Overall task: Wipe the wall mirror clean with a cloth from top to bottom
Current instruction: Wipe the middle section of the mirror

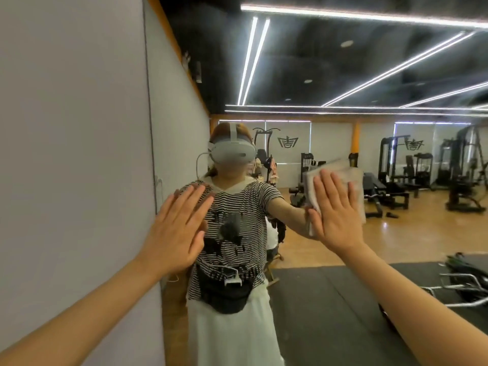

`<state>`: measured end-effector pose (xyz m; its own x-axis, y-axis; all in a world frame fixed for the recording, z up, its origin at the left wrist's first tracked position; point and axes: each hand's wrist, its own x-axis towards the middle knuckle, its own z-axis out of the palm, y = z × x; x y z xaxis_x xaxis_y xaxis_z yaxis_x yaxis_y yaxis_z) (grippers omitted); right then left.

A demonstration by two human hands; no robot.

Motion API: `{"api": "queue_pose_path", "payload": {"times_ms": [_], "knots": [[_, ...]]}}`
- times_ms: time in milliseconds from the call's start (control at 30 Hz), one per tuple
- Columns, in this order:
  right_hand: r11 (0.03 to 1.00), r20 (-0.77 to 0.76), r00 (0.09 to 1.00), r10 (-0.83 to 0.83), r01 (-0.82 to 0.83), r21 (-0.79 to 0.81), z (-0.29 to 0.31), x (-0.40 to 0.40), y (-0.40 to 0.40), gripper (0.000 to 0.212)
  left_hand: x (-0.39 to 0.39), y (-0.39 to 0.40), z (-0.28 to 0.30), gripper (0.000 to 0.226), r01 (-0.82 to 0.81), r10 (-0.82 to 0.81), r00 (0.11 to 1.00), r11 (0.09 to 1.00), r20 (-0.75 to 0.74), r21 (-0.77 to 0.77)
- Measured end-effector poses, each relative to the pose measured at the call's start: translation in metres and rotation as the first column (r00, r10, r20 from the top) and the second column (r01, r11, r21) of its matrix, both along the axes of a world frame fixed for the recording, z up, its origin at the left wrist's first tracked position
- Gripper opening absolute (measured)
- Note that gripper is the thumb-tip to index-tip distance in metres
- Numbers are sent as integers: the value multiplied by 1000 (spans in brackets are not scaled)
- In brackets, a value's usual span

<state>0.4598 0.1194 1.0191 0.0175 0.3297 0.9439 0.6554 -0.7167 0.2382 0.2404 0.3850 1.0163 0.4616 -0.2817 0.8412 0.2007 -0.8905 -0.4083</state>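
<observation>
The wall mirror (356, 75) fills the right of the view and reflects a gym hall and me in a striped shirt with a headset. My right hand (335, 210) lies flat with straight, spread fingers on a pale folded cloth (340, 170), pressing it against the glass at about shoulder height. The cloth sticks out above and to the right of the fingers. My left hand (177, 228) is flat too, fingers straight, resting on the glass near the mirror's left edge, beside the grey wall.
A grey wall panel (74, 141) runs along the left, meeting the mirror at a vertical edge. The reflection shows weight machines and benches (390, 188) on a wooden floor, black mats, and a barbell (454, 283) low at the right.
</observation>
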Motion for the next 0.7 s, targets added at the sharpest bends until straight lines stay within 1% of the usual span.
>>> {"api": "queue_pose_path", "payload": {"times_ms": [133, 233, 367, 500, 633, 700], "knots": [[993, -108, 994, -8, 20, 117, -9, -12, 16, 61, -18, 50, 13, 71, -56, 56, 998, 998, 30, 18], [986, -137, 991, -12, 35, 165, -12, -12, 21, 61, -11, 68, 15, 72, -95, 93, 994, 995, 51, 36], [978, -115, 993, 2, 22, 205, -14, -8, 23, 60, -6, 73, 10, 76, -70, 68, 990, 998, 120, 9], [976, -172, 985, 5, 32, 215, -14, -15, 27, 60, -6, 74, 9, 77, -77, 76, 990, 997, 120, 9], [923, -257, 965, 48, 55, 382, -16, -34, 57, 58, -4, 75, 8, 76, -64, 61, 990, 998, 130, 20], [906, -269, 962, 58, 63, 419, -16, -52, 80, 58, -4, 75, 7, 75, -60, 58, 989, 998, 139, 15]]}}
